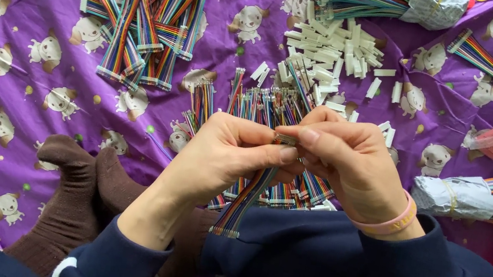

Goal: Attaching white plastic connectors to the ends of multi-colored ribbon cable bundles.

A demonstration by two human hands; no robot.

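My left hand (224, 155) and my right hand (348, 161) meet at the middle of the view. Together they pinch the upper end of a rainbow ribbon cable (246, 201), which hangs down toward my lap and ends in a white connector at the bottom. The pinched end shows small metal tips between my thumbs and forefingers. A pink band circles my right wrist. Just behind my hands lies a loose heap of similar ribbon cables (265, 105) with bare ends.
A purple cloth with cartoon animals (15, 56) covers the floor. Finished cables with white connectors (148, 11) lie at top left, a pile of white plastic connectors (333, 50) at top centre, wrapped cable bundles (481, 199) at right. My brown socks (76, 191) rest at lower left.
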